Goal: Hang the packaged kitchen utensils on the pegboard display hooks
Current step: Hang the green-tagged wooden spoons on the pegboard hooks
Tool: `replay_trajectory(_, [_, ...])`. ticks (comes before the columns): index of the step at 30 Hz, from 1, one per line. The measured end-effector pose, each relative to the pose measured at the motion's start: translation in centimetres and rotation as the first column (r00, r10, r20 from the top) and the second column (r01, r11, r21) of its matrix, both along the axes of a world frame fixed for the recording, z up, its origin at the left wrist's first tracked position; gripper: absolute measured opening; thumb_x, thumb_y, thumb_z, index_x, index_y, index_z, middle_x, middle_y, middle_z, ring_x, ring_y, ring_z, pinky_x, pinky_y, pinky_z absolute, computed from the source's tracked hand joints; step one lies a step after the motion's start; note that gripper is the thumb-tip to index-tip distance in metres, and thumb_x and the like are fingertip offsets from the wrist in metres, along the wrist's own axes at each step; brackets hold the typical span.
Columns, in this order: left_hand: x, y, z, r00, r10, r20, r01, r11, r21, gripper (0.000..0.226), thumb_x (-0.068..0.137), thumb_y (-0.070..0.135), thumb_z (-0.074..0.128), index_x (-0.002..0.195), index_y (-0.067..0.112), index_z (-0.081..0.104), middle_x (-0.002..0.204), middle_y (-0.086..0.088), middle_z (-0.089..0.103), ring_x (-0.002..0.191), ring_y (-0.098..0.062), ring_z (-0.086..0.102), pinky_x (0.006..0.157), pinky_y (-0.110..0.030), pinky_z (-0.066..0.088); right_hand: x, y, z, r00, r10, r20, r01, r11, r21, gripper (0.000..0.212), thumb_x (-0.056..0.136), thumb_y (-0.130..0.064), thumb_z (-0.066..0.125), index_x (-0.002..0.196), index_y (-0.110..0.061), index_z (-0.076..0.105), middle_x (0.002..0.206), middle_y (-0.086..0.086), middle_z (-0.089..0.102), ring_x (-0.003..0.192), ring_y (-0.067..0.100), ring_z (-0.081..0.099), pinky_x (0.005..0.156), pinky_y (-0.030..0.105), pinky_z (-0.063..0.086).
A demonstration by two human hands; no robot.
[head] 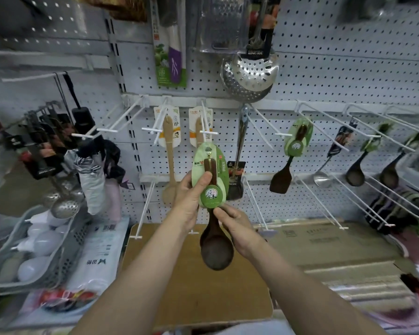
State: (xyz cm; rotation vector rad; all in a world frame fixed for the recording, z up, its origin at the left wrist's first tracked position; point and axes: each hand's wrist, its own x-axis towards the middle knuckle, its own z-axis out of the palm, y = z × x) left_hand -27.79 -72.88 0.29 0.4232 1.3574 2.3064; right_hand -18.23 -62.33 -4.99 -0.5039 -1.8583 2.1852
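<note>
**Carded wooden spoon held up before the hooks**

A dark wooden spoon on a green backing card is held upright in front of the pegboard, not yet on any hook. The card's hang hole sits at its top end, just below the tip of the white display hook that already carries a pale wooden spatula pack.

The spoon looks stiff and fairly light, with most of its weight in the bowl hanging at the bottom, so it should tend to swing bowl-down once it is on a hook. The card is thin and will probably bend or crease if squeezed hard. The hole at its top is likely the weakest spot, so it needs to be guided onto the hook tip and not forced. The best hold is probably low on the card, where the handle stiffens it, leaving the hole free.

The left hand grips the card from the left side, with the thumb pressed across its front over the handle and the fingers curled behind. The right hand pinches the spoon's neck just below the card's lower edge, steadying it, while the bowl hangs free below both hands. A matching green-carded spatula hangs on a hook further right.
</note>
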Motion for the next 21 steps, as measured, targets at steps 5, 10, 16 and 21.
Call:
replay_trajectory(5, [5.0,-2.1,0.7,0.998,0.061,-0.035,-0.061,0.998,0.003,0.052,0.062,0.036,0.092,0.105,0.017,0.071,0.098,-0.007,0.078,0.09,-0.024,0.075,0.073,-0.033,0.062,4.4,-3.1,0.5,0.999,0.007,-0.034,-0.008,0.999,-0.04,0.018,0.092,-0.019,0.069,0.11,-0.021,0.074,0.1,-0.012,0.077,0.09,-0.006,0.069,0.074,0.007,0.048])
replay_trajectory(10, [9.8,-6.7,0.3,0.972,0.227,0.064,-0.228,0.974,0.01,0.051,0.065,0.036,0.08,0.11,0.014,0.07,0.094,-0.006,0.078,0.084,-0.02,0.075,0.072,-0.032,0.061,8.5,-8.8,-0.8,0.997,0.074,-0.036,-0.079,0.987,-0.141,0.047,0.07,-0.044,0.078,0.108,-0.017,0.077,0.104,0.001,0.076,0.095,0.011,0.065,0.087,0.026,0.049])
replay_trajectory(16, [12.4,-14.4,-1.2,0.881,0.421,0.217,-0.423,0.905,-0.041,0.035,0.077,0.032,0.081,0.105,0.012,0.072,0.085,-0.006,0.078,0.076,-0.02,0.074,0.065,-0.03,0.059,11.1,-16.6,-2.5,0.984,0.181,-0.002,-0.177,0.961,-0.211,0.057,0.065,-0.035,0.082,0.118,-0.018,0.073,0.112,0.008,0.076,0.106,0.025,0.068,0.103,0.04,0.05])
replay_trajectory(21, [11.7,-22.2,-1.7,0.817,0.525,0.238,-0.528,0.848,-0.056,0.06,0.058,0.046,0.092,0.103,0.012,0.074,0.096,-0.013,0.077,0.088,-0.03,0.074,0.082,-0.043,0.06,10.6,-23.3,-2.1,0.949,0.312,0.032,-0.302,0.935,-0.186,0.052,0.077,-0.024,0.08,0.127,-0.017,0.068,0.118,0.009,0.075,0.105,0.021,0.069,0.102,0.036,0.05])
